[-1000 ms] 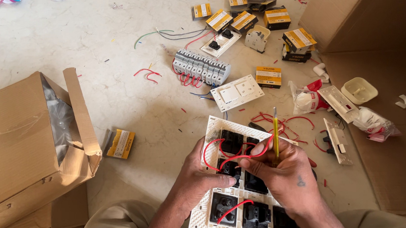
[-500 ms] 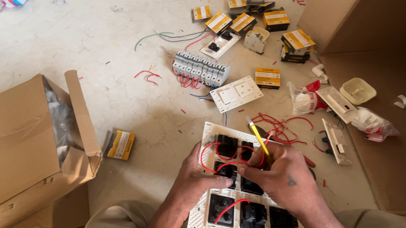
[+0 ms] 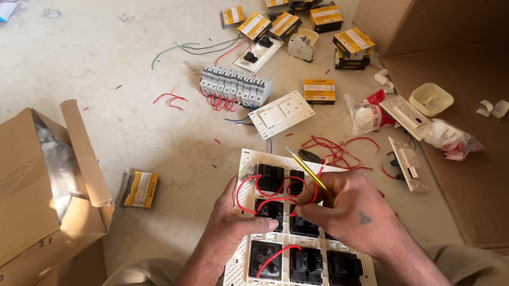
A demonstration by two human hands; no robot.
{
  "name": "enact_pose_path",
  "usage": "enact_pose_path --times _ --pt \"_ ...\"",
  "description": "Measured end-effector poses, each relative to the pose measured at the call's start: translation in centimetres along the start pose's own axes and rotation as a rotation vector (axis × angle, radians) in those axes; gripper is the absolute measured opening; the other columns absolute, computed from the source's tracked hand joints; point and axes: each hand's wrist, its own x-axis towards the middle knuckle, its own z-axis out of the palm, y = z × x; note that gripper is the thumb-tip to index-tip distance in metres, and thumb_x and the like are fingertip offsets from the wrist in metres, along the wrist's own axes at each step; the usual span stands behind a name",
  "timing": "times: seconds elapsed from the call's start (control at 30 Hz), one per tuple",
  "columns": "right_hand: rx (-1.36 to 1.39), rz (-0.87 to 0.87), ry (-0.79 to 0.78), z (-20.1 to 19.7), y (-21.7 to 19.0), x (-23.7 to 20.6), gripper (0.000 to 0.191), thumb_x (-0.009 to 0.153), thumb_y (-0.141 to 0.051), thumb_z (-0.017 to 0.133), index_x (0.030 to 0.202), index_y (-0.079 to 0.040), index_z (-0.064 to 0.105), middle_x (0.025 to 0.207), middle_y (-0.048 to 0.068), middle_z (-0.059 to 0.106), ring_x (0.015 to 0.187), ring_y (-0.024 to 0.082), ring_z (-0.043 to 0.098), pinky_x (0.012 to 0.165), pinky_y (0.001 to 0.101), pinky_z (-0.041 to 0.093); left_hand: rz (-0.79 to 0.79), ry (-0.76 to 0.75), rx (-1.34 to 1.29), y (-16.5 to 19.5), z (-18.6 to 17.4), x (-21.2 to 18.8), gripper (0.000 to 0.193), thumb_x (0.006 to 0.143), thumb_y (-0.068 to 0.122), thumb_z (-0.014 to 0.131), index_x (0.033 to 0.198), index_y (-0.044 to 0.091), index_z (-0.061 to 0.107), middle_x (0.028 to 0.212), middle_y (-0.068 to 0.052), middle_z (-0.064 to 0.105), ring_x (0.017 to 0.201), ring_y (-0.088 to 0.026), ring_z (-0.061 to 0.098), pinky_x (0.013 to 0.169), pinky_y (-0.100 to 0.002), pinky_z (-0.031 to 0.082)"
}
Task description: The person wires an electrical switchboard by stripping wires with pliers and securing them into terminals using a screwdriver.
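Note:
A white switch plate (image 3: 239, 277) lies back side up on the floor in front of me, with several black switch modules (image 3: 306, 264) and looped red wires (image 3: 250, 187) on it. My left hand (image 3: 235, 218) rests on the plate's left side, the thumb pressing beside a black module. My right hand (image 3: 344, 210) holds a thin yellow-handled screwdriver (image 3: 306, 168), tilted up to the left, with its lower end hidden inside my fingers over the middle modules.
An open cardboard box (image 3: 22, 187) stands at the left, a small yellow packet (image 3: 141, 189) beside it. Beyond the plate lie a row of grey circuit breakers (image 3: 234, 89), a white switch panel (image 3: 281, 113), several yellow-black boxes (image 3: 319, 89), loose wires and brown cardboard (image 3: 474, 115) on the right.
The screwdriver has tipped from nearly upright to leaning up-left. My right hand has shifted slightly left over the middle modules; the left hand stays on the plate.

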Motion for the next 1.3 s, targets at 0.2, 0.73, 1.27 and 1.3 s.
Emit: enact_pose_path --times 0.2,0.73,1.27,1.3 --pt "0.188 -0.09 -0.068 0.7 1.3 0.8 0.01 0.072 -0.008 0.079 0.079 -0.001 0.077 0.067 0.0 0.071 0.063 0.007 0.062 0.059 0.0265 0.052 -0.018 0.02 0.013 0.0 0.0 -0.1 0.077 0.061 -0.008 0.077 0.135 0.004 0.056 0.119 -0.01 0.074 0.11 -0.019 0.07 0.097 -0.035 0.054" --pt "-0.07 -0.165 -0.064 -0.1 0.7 0.7 0.019 0.068 -0.017 0.082 0.084 -0.007 0.08 0.064 0.006 0.07 0.058 0.012 0.062 0.059 0.0317 0.052 -0.017 0.028 -0.111 -0.8 -0.3 -0.2 0.08 0.061 -0.007 0.063 0.139 0.004 0.053 0.118 -0.011 0.072 0.104 -0.02 0.069 0.094 -0.035 0.054" --pt "-0.284 -0.322 0.055 1.4 0.4 -0.8 0.017 0.066 -0.017 0.076 0.08 -0.008 0.079 0.08 0.014 0.073 0.079 0.033 0.072 0.075 0.044 0.055 -0.039 0.047 -0.067 -0.6 0.0 -0.3 0.08 0.061 -0.005 0.063 0.14 0.003 0.053 0.118 -0.013 0.071 0.105 -0.021 0.069 0.095 -0.036 0.054" --pt "-0.28 -0.368 0.059 1.3 0.4 -0.8 0.015 0.066 -0.015 0.075 0.078 -0.007 0.079 0.081 0.014 0.073 0.079 0.033 0.071 0.074 0.0448 0.055 -0.021 0.036 -0.067 -0.6 0.0 -0.4 0.08 0.061 -0.004 0.063 0.141 0.002 0.053 0.119 -0.012 0.071 0.106 -0.021 0.068 0.096 -0.036 0.053"
